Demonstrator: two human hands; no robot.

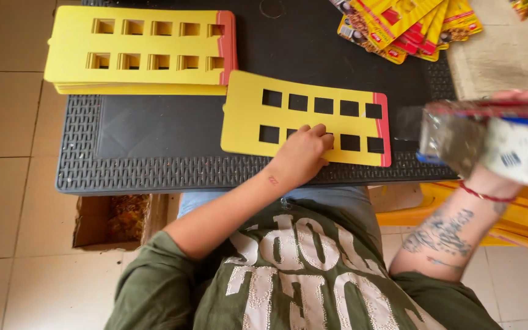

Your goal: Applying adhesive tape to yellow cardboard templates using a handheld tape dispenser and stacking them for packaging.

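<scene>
Your left hand (304,153) lies flat on the yellow card (304,116) with square cut-outs, fingers (320,131) curled loosely over its lower row and covering one or two holes; it grips nothing. The card rests on the black worktop (172,131), near its front edge. Your right hand (520,98) is mostly hidden behind a blurred bundle of packets (490,137), closed around it at the frame's right edge; the bundle's contents are hard to make out. A stack of yellow cards (142,52) sits at back left, and printed sachets (404,27) are cut off at the top.
</scene>
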